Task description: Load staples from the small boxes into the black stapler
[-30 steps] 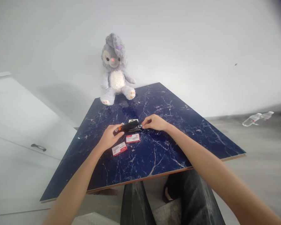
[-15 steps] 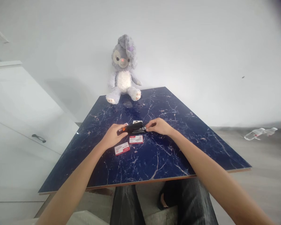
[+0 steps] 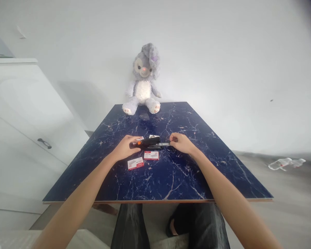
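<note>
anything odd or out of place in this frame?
Yes: a clear plastic bottle lies on its side on the floor, right of the table. A plush bunny sits on the table's far edge. The stapler and staple boxes look orderly.

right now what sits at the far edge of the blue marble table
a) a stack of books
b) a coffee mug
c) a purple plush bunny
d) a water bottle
c: the purple plush bunny sits upright at the far edge of the table, against the wall, well beyond the stapler that the left hand and right hand hold; the only bottle lies on the floor.
</note>
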### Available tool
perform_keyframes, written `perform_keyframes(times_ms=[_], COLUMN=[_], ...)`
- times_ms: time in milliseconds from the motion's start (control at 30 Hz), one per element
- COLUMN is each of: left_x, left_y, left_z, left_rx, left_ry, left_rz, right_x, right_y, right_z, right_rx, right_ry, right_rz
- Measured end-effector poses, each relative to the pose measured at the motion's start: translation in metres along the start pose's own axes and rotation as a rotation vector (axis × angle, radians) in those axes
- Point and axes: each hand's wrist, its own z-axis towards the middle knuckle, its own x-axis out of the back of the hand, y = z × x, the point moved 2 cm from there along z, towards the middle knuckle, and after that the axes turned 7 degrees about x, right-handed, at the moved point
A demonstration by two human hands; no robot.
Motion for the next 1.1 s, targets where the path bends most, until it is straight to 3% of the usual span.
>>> perform_keyframes(times_ms=[167,267,367,467,600,833,1100], left_x=[0.001,0.000,0.001,0.002,0.002,-0.005,-0.013], left_y=[-0.003,-0.002,0.001,0.006,0.009,0.015,0.032], left_z=[0.000,0.000,0.000,0.001,0.002,-0.002,-0.004], left_rx=[0.052,0.054,0.059,0.060,0.091,0.129,0.144], left_ry=[-0.020,-0.025,-0.028,-0.041,-0.055,-0.008,0.074], left_rz=[-0.028,-0.044,-0.045,-0.029,-0.031,-0.077,0.065], right_x=[0.003,-0.004,-0.006,0.001,0.002,-0.025,-0.024], right_y=[-0.018,-0.028,-0.031,-0.026,-0.022,-0.043,-0.031], right_z=[-0.007,-0.009,-0.009,-0.008,-0.007,-0.006,-0.006], right_rx=[0.161,0.209,0.167,0.033,-0.126,-0.189,-0.287], right_ry=[-0.148,-0.121,-0.049,0.000,-0.049,-0.087,-0.012], right_rz=[-0.114,-0.154,-0.198,-0.194,0.070,0.701,1.015])
